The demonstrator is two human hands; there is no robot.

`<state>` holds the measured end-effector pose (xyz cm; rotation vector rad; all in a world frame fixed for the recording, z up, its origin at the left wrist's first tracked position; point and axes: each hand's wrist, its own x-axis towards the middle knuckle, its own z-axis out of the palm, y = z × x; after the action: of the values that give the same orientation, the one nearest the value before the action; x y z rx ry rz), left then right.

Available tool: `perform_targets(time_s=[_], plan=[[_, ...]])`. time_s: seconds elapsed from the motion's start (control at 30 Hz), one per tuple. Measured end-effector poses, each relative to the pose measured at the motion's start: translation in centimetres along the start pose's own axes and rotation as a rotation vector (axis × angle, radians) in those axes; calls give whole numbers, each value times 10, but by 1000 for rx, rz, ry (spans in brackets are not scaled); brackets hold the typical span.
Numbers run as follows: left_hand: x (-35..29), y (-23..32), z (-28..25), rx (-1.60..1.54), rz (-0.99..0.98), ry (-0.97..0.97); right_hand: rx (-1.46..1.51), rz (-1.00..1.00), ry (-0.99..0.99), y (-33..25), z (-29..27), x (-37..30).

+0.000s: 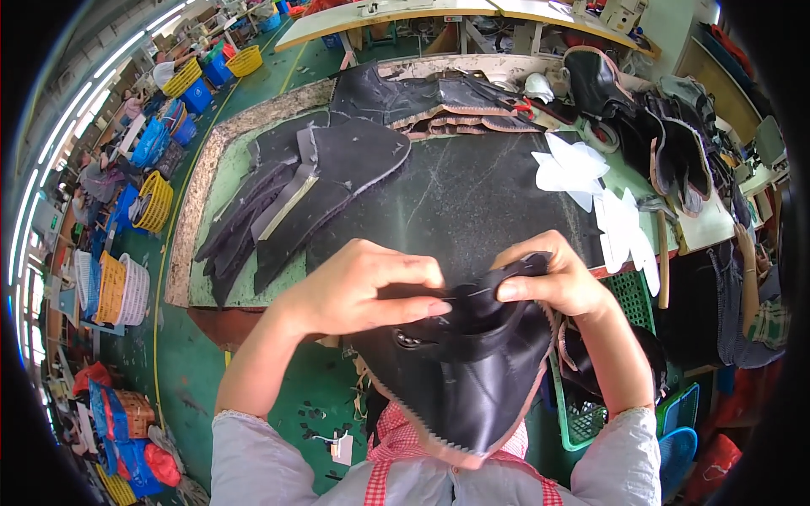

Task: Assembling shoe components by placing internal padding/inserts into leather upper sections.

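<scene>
Just in front of my chest I hold a black leather shoe upper (460, 396), its pointed toe towards me and its lower edge pale and zigzag-cut. My left hand (363, 287) is closed at the left side of its opening, thumb and fingers pinching the rim. At the right side, my right hand (553, 274) grips the turned-up collar between thumb and fingers. A small row of metal eyelets or hooks (407, 339) shows beside my left fingers. The inside of the upper is mostly dark and hidden.
Ahead lies a black work mat (472, 194) on a worn table. Dark lining pieces (354, 160) are stacked left, black uppers (422, 97) behind, white petal-shaped sheets (569, 169) right. A wooden handle (663, 261) hangs over the edge near a green basket (582, 426). Another person's hand (746, 249) shows far right.
</scene>
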<state>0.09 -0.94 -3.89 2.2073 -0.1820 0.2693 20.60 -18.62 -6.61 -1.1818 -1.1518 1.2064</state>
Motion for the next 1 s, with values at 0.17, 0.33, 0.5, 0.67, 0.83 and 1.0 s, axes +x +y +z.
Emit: perform_targets(time_s=[0.17,0.33,0.5,0.67,0.83,1.0], plan=[[-16,-7,-19,-32,-205,-47,-63,76,81,-1,-17,-19],[-7,-17,-20,39,-219,-179,-185,134,185,-14,-22,-51],[-8,-56,16,-279,-490,-177,-530,268,437,-28,-54,-109],[70,-59,112,-622,-370,-127,-584,556,625,-45,-94,-207],[143,-35,222,-704,-187,-266,-614,687,927,-56,-116,-318],[145,-103,327,-751,-170,-354,-678,800,994,10,-139,-374]])
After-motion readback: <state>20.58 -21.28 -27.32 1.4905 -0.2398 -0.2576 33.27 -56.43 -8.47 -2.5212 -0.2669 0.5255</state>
